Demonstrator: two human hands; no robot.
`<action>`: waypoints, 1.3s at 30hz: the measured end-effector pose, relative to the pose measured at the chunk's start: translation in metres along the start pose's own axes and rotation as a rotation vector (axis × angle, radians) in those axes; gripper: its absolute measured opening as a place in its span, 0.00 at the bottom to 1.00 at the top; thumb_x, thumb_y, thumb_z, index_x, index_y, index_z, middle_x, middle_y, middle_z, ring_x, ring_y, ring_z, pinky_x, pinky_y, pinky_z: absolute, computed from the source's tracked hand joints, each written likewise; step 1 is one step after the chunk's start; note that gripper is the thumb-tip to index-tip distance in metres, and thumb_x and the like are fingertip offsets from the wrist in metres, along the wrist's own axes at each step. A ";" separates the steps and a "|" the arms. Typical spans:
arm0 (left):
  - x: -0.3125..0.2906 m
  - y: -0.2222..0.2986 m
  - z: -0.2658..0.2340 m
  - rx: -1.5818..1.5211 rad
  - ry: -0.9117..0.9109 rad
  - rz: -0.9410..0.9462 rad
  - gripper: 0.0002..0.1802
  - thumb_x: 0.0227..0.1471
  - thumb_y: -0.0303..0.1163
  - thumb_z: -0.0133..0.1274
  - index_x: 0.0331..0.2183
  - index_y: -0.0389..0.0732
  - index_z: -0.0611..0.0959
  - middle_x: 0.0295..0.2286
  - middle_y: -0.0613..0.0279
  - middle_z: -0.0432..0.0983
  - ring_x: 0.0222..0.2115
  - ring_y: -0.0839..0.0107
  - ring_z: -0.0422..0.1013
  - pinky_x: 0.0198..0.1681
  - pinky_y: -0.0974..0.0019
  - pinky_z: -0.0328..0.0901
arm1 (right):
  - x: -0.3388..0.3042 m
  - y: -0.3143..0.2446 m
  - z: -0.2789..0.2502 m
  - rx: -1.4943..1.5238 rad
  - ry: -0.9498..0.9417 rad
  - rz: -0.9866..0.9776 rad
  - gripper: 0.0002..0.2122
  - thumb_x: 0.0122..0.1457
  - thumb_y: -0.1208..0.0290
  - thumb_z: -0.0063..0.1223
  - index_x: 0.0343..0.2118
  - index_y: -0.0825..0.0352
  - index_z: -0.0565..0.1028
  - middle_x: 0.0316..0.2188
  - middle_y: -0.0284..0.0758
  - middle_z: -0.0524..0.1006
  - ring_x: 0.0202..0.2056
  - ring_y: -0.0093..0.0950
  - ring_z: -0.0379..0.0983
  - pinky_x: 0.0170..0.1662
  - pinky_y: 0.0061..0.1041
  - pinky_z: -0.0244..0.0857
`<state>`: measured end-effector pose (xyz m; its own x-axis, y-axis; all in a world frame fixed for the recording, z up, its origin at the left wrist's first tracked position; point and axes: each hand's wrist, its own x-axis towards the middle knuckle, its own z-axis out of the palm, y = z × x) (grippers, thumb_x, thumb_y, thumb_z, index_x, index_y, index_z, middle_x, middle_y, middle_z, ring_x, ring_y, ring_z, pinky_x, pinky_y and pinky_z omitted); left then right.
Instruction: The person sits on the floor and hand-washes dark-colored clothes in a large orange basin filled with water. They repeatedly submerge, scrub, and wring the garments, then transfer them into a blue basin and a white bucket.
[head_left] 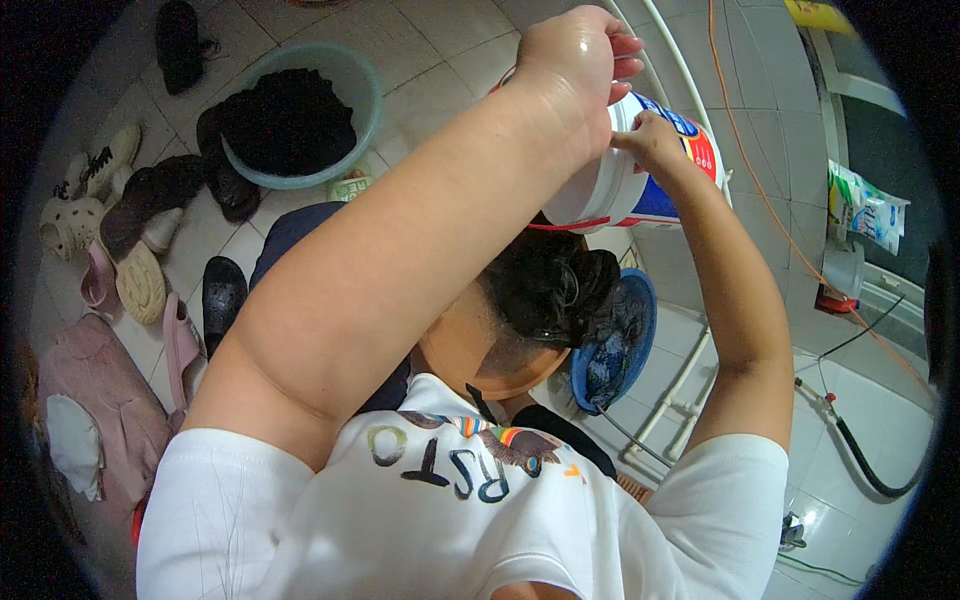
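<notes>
Left hand (575, 55) cupped over the top of the white plastic tub with blue-and-red label (640, 175), up at one o'clock; right hand (650, 140) pinching its rim, tub tilted.

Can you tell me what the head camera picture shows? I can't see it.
Both hands, left hand and right hand, hold a white plastic tub up high. Below sit a blue basin, a green basin of dark clothes and shoes.
</notes>
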<state>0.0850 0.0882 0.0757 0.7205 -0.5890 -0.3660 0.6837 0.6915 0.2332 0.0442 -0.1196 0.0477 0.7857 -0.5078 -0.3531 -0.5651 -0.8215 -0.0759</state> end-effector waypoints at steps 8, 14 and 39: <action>0.003 -0.014 0.004 0.018 0.029 -0.108 0.06 0.47 0.31 0.43 0.23 0.42 0.72 0.20 0.67 0.70 0.22 0.76 0.66 0.25 0.76 0.61 | -0.013 0.042 -0.014 -0.002 0.039 0.007 0.27 0.34 0.53 0.64 0.27 0.74 0.69 0.21 0.41 0.72 0.18 0.27 0.69 0.17 0.22 0.61; 0.004 -0.032 0.008 0.067 -0.022 -0.142 0.06 0.47 0.31 0.44 0.23 0.40 0.72 0.22 0.65 0.70 0.24 0.75 0.66 0.27 0.74 0.61 | -0.019 0.222 -0.048 0.548 0.280 0.363 0.23 0.43 0.57 0.52 0.36 0.72 0.68 0.25 0.39 0.70 0.22 0.28 0.67 0.22 0.26 0.60; 0.021 -0.161 -0.015 0.611 -0.086 -0.396 0.14 0.50 0.37 0.41 0.35 0.39 0.71 0.34 0.60 0.70 0.35 0.68 0.67 0.40 0.67 0.61 | 0.003 0.352 0.244 0.978 0.171 0.541 0.23 0.52 0.51 0.45 0.39 0.68 0.71 0.37 0.41 0.73 0.35 0.34 0.71 0.34 0.32 0.67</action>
<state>-0.0117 -0.0300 0.0172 0.3958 -0.7942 -0.4611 0.8190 0.0780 0.5685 -0.2135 -0.3478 -0.2075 0.3598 -0.8258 -0.4343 -0.7367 0.0341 -0.6753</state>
